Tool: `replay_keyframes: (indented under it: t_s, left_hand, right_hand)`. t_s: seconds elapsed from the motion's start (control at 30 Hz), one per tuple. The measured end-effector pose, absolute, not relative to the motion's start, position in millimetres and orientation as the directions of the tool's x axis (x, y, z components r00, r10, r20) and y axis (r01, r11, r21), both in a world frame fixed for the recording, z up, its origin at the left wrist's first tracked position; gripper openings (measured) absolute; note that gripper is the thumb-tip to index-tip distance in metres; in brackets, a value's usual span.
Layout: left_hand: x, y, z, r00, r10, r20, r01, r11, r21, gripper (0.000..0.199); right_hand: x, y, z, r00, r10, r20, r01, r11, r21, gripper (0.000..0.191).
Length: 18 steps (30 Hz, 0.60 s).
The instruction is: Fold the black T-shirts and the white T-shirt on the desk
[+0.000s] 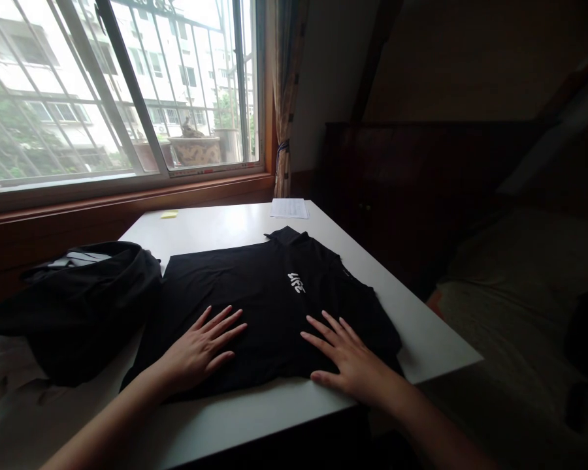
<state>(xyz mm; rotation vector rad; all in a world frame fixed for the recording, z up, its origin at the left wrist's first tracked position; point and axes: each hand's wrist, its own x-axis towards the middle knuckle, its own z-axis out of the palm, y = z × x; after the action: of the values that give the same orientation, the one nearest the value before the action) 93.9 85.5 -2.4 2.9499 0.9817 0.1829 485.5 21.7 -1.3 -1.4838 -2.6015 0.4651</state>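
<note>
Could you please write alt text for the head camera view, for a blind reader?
Two bare hands, left and right, rest spread on a black T-shirt laid out on a white table. Dark bunched fabric lies to the left, below a barred window.

- My left hand (200, 346) lies spread on the black shirt (259, 281), toward its hem.
- My right hand (345, 359) lies spread at the shirt's near edge, below the white print (295, 283).
- The shirt lies flat on the white table (411, 326), its collar to my right.
- A dark heap of cloth (88, 307) sits beside it, on my left.
- Papers (289, 208) and a yellow note (169, 214) lie at the far edge, near the window (196, 85).
</note>
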Motion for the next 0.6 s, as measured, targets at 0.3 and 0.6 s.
replay_keyframes:
  t_s: [0.3,0.6]
  left_hand:
    - [11,89,-11,0.724,0.682,0.097,0.687,-0.727,-0.014,0.056]
    - [44,72,13,0.742,0.613,0.271,0.642,-0.767,-0.025,0.037]
  right_hand:
    - [491,20,2,-0.504,0.858,-0.100,0.828,0.447,-0.339,0.069]
    - [455,23,21,-0.486,0.860,0.158,0.782,0.508,-0.361,0.039]
